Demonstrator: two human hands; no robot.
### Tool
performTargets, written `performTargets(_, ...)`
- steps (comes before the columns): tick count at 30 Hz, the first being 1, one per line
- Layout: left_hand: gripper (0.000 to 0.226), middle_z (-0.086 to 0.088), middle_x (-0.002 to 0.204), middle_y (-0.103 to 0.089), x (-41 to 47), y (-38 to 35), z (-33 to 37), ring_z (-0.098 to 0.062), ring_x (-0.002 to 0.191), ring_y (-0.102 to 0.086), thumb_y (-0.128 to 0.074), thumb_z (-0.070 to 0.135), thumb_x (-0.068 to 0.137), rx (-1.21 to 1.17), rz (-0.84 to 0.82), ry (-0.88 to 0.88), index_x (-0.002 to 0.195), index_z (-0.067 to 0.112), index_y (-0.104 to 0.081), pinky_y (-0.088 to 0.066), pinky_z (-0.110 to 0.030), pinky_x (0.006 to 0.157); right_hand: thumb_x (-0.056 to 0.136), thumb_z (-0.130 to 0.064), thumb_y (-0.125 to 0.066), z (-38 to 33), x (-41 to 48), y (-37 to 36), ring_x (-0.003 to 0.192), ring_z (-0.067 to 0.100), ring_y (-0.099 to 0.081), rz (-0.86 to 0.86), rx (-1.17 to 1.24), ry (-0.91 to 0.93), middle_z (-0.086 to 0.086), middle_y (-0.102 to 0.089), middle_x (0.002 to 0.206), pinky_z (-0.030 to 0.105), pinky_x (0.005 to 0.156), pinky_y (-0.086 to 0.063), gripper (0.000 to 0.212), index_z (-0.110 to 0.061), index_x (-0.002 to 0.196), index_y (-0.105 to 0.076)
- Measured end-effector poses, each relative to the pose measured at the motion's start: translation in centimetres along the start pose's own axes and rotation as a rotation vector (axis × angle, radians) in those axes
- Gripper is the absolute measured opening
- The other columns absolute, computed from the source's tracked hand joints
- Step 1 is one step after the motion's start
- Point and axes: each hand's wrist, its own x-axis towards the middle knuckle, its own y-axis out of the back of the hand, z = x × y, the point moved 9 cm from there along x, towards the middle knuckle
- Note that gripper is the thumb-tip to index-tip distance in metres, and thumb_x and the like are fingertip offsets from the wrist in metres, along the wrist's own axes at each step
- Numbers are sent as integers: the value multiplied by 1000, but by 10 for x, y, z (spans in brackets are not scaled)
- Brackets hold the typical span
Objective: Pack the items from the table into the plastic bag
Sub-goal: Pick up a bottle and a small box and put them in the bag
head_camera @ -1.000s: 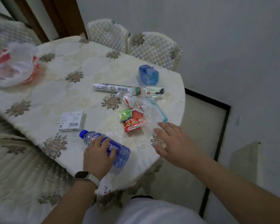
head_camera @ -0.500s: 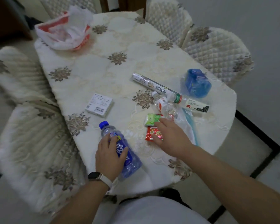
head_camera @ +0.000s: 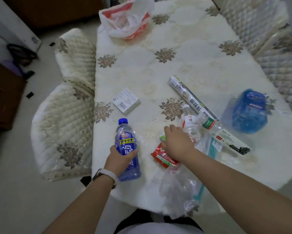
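View from above of a table (head_camera: 158,73) covered with a cream embroidered cloth, items scattered over its near half. The left hand (head_camera: 120,159) wraps its fingers and thumb around the lower body of a blue bottle (head_camera: 125,141) lying on the cloth near the front edge. The right hand (head_camera: 177,142) is on a green packet (head_camera: 163,137) and a red packet (head_camera: 162,157), back to the camera. Its fingers bend downward, but it cannot be told whether they pinch a packet or only rest on it. A clear plastic bag (head_camera: 177,191) lies crumpled under the right forearm and hangs over the table's front edge. A red-and-white bag (head_camera: 125,19) sits well apart at the far end. Likely risks: the clear bag is limp, with no hand holding it, so a tug or a brush of the forearm could drag it off the edge. With both hands occupied, its mouth may not be open for loading. The round bottle could roll if released. The bottle's long axis runs away from the person, leaning slightly left. Its blue cap points toward the far end and its base toward the person.
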Motion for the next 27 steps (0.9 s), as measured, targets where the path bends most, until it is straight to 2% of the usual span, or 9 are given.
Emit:
performTargets(3,80,-5,113,-63,-4,-2,2,-23,93,-65,-84,45,69,-17,22,32,130,17,-40,-59,-36,73,91,-29,-51,-1,7,-9,105,29,-52,-72,-62,5,11,-53,118,37,72,-40,39,-8,123,-44)
performTargets(6,77,-2,107,-65,-7,1,3,-20,89,-67,-86,47,65,-41,63,37,124,18,-46,-60,-35,70,88,-19,-53,-1,14,-15,104,28,-52,-126,-118,-8,12,-52,118,35,70,-34,38,-6,123,-46)
performTargets(9,72,-2,104,-66,-9,1,8,-18,86,-67,-88,42,64,-61,61,46,120,18,-48,-56,-29,63,88,-17,-56,-1,19,-18,106,28,-51,-162,-141,-5,12,-48,119,35,70,-34,38,-6,123,-46)
performTargets(12,69,1,104,-67,-17,-1,11,-17,87,-68,-87,41,65,-72,54,33,119,21,-49,-56,-27,62,87,-10,-53,0,23,-16,104,28,-50,-197,-97,7,12,-48,118,34,71,-35,31,-8,118,-50)
performTargets(16,65,5,104,-66,-35,0,9,-13,88,-67,-87,34,69,-152,85,10,120,23,-49,-54,-23,61,88,-7,-48,-6,22,-11,88,25,-51,-170,-55,71,8,-54,106,34,65,-35,20,-11,106,-53)
performTargets(19,66,5,106,-66,-48,11,12,-12,91,-67,-88,30,70,-231,120,-22,123,23,-49,-53,-20,59,90,-16,-50,-12,21,0,83,25,-54,-89,12,113,2,-51,94,33,59,-33,12,-14,102,-52)
performTargets(21,67,5,108,-67,-55,25,12,-12,93,-67,-88,29,68,-269,159,-54,123,22,-50,-55,-22,63,90,-22,-51,-20,19,9,83,27,-56,-40,92,144,1,-45,89,32,57,-32,12,-14,98,-51)
performTargets(24,68,5,109,-68,-66,46,12,-13,94,-68,-90,27,67,-330,189,-88,123,24,-52,-59,-33,73,87,-24,-53,-37,11,22,77,28,-53,-5,207,189,0,-44,87,32,55,-32,11,-15,88,-48)
performTargets(27,63,8,106,-67,-76,69,10,-10,92,-67,-87,19,71,-428,209,-112,121,25,-50,-56,-28,68,85,-24,-54,-66,2,37,72,26,-46,28,301,235,-2,-43,81,33,55,-27,16,-17,80,-41)
